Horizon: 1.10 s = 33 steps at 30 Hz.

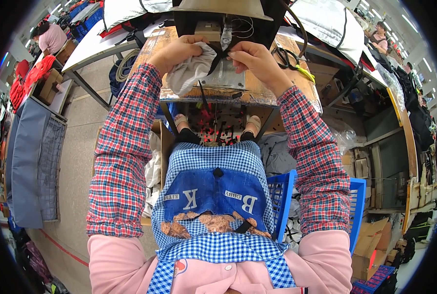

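At the front of a worn wooden table (pixel 270 90), both hands are raised to a machine (pixel 223 7) with a broad metal head. My left hand (pixel 179 53) is closed on a crumpled light grey-white cloth (pixel 188 73) that hangs over the table's front edge. A black strap (pixel 215 61) runs along the cloth's right side. The fingers of my right hand (pixel 253 61) are pinched at the upper end of that black strap, under the machine head. A metal plate (pixel 228 81) lies on the tabletop below the hands. The fingertips partly hide the strap's end.
Black cords with a yellow-green end (pixel 305 73) lie right of my right hand. A blue plastic basket (pixel 281 203) stands beside my lap, and an opened cardboard box (pixel 373 242) is farther right. White padded pieces (pixel 326 24) cover the side tables. A person (pixel 51 36) works at far left.
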Each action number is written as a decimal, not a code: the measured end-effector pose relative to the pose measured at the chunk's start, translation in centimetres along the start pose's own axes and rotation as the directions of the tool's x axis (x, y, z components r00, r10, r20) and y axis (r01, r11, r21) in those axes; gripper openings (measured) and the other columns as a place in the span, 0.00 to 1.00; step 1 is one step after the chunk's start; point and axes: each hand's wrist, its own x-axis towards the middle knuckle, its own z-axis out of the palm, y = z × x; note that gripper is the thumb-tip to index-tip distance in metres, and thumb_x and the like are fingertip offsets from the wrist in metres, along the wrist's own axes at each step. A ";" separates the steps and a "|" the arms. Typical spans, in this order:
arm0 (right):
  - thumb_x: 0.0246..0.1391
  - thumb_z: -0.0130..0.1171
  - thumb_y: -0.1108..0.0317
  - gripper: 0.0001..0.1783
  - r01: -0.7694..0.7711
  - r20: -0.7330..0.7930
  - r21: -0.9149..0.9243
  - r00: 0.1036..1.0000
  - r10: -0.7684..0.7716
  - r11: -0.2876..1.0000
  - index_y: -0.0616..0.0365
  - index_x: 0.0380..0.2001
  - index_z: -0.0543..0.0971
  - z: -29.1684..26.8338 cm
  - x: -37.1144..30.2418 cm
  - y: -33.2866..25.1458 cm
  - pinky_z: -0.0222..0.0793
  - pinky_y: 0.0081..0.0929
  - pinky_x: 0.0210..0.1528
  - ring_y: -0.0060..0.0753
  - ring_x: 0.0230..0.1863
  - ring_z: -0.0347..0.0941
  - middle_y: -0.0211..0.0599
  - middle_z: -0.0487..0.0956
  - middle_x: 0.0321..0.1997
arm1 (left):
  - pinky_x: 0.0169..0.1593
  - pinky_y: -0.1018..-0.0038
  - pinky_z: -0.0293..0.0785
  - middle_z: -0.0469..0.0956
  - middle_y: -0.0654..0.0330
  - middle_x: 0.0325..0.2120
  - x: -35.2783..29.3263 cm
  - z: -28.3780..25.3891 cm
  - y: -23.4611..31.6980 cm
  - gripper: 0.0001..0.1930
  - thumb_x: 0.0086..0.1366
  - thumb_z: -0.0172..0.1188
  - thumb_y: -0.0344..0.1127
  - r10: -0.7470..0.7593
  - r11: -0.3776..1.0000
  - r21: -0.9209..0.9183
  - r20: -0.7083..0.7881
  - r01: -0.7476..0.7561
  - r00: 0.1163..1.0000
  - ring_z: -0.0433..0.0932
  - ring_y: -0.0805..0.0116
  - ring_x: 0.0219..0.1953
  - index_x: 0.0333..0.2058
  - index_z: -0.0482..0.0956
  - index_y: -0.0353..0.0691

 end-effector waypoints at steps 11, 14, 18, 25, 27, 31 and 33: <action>0.62 0.55 0.58 0.20 -0.338 0.403 -0.090 0.848 0.344 0.937 0.63 0.49 0.75 1.3 -6.0 -0.2 0.74 0.22 0.44 0.24 0.44 0.76 0.36 0.79 0.45 | 0.34 0.78 0.77 0.77 0.61 0.29 -8.5 1.2 -2.3 0.15 0.53 0.45 0.22 -0.146 0.897 -0.406 0.105 0.177 0.984 0.78 0.73 0.28 0.39 0.74 0.34; 0.61 0.57 0.58 0.23 -0.282 0.312 0.118 0.921 0.234 0.952 0.66 0.51 0.73 3.8 -8.0 -1.3 0.75 0.23 0.44 0.25 0.45 0.76 0.39 0.78 0.46 | 0.34 0.80 0.76 0.77 0.61 0.29 -10.8 3.6 -1.8 0.15 0.53 0.44 0.20 -0.190 0.779 -0.558 0.223 0.285 0.956 0.78 0.73 0.27 0.39 0.74 0.34; 0.59 0.61 0.61 0.14 -0.362 0.260 0.471 0.928 0.265 0.805 0.62 0.39 0.77 7.1 -9.7 -2.3 0.75 0.17 0.37 0.19 0.33 0.76 0.32 0.79 0.33 | 0.31 0.81 0.74 0.75 0.63 0.26 -12.3 5.7 -1.9 0.11 0.53 0.48 0.21 -0.165 0.789 -0.533 0.297 0.306 0.941 0.76 0.76 0.25 0.35 0.74 0.37; 0.61 0.57 0.63 0.11 -0.358 0.223 0.527 0.933 0.281 0.771 0.61 0.35 0.77 8.9 -11.7 -0.6 0.74 0.16 0.37 0.17 0.31 0.75 0.29 0.78 0.31 | 0.49 0.75 0.70 0.76 0.56 0.40 -14.6 7.5 -3.8 0.16 0.59 0.54 0.29 0.022 0.999 -0.048 0.050 -0.020 0.998 0.75 0.69 0.45 0.46 0.72 0.31; 0.62 0.55 0.63 0.11 -0.333 0.176 0.393 0.942 0.285 0.857 0.61 0.35 0.76 8.7 -11.9 -0.3 0.74 0.16 0.37 0.17 0.32 0.76 0.29 0.79 0.31 | 0.52 0.71 0.69 0.74 0.50 0.46 -15.8 8.5 -2.1 0.23 0.59 0.58 0.34 0.183 0.975 0.150 -0.114 -0.165 0.976 0.74 0.60 0.50 0.51 0.68 0.30; 0.63 0.54 0.63 0.12 -0.278 0.224 0.308 0.951 0.215 0.910 0.62 0.35 0.76 9.0 -11.9 -1.8 0.72 0.15 0.38 0.15 0.33 0.74 0.27 0.78 0.31 | 0.50 0.63 0.72 0.74 0.44 0.47 -17.5 11.4 -0.9 0.25 0.55 0.59 0.31 0.442 0.717 0.622 -0.058 -0.314 0.895 0.74 0.47 0.48 0.52 0.68 0.31; 0.63 0.54 0.63 0.12 -0.275 0.238 0.239 0.946 0.219 0.931 0.62 0.35 0.76 8.8 -11.8 -1.3 0.72 0.15 0.39 0.16 0.34 0.75 0.28 0.78 0.32 | 0.46 0.63 0.73 0.75 0.44 0.43 -17.8 11.5 -1.3 0.23 0.56 0.59 0.30 0.402 0.752 0.593 -0.068 -0.287 0.913 0.76 0.47 0.44 0.51 0.69 0.31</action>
